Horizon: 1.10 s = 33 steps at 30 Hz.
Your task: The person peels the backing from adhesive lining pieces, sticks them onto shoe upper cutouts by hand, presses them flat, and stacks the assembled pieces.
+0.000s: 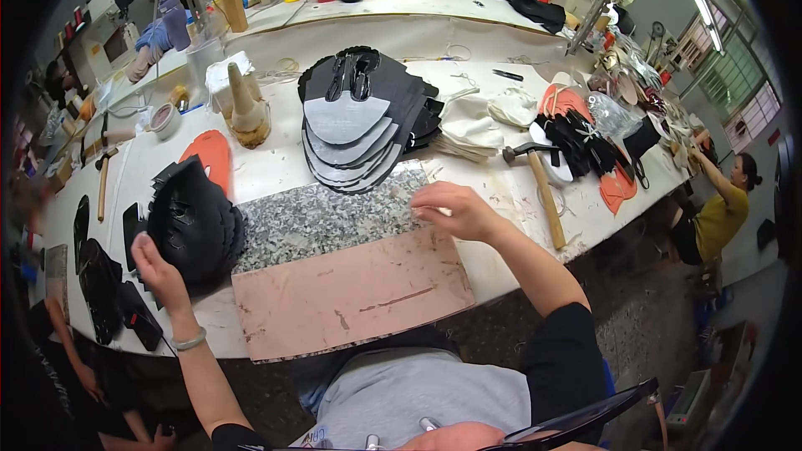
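My left hand [163,274] is raised at the left, beside a stack of black shoe-upper pieces [192,221]; its fingers are stretched and hold nothing I can see. Over the right end of a speckled granite slab [322,215] is my right hand [458,210], its fingers bent and drawn together. Whatever they may pinch is too small to make out. A pinkish-brown board [351,296] lies along the slab's near side. Beyond the slab sits a fanned pile of black and grey shoe-upper pieces [347,121].
A hammer [545,200] lies right of the slab, near white fabric pieces [480,121] and black and orange parts [585,138]. A glue pot [249,117] stands at the back left. Another hammer [103,175] lies far left. A person in yellow [723,213] sits at the right.
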Each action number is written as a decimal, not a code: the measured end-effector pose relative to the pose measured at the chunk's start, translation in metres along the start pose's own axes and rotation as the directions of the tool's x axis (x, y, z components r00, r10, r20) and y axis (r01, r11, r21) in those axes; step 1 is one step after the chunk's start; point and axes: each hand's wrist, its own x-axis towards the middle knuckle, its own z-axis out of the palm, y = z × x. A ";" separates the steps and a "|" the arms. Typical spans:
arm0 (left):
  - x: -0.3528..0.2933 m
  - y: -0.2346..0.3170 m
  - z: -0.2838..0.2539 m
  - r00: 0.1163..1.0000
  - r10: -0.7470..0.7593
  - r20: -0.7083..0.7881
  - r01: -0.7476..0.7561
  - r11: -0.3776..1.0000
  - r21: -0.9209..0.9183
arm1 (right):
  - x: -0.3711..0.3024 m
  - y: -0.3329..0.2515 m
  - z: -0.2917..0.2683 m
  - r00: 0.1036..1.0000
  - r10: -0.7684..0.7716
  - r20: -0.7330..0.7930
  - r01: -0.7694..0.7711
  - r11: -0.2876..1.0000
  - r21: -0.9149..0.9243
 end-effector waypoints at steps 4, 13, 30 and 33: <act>-0.013 0.053 -0.001 0.958 0.286 -0.031 -0.282 0.955 0.097 | -0.021 0.024 -0.028 0.934 0.177 -0.311 -0.198 0.979 -0.037; -0.150 0.160 0.009 0.303 0.615 0.728 -0.480 0.758 -0.441 | 0.029 0.140 -0.096 0.985 0.109 -0.135 -0.162 0.854 -0.495; -0.167 0.185 -0.004 0.451 0.447 0.773 0.000 0.866 -0.500 | 0.035 0.093 -0.137 0.857 0.234 -0.460 -0.285 0.958 -0.043; -0.177 0.210 0.014 0.444 0.150 0.883 0.477 0.795 -0.375 | 0.035 0.016 -0.118 0.912 0.086 -0.400 -0.171 0.969 -0.181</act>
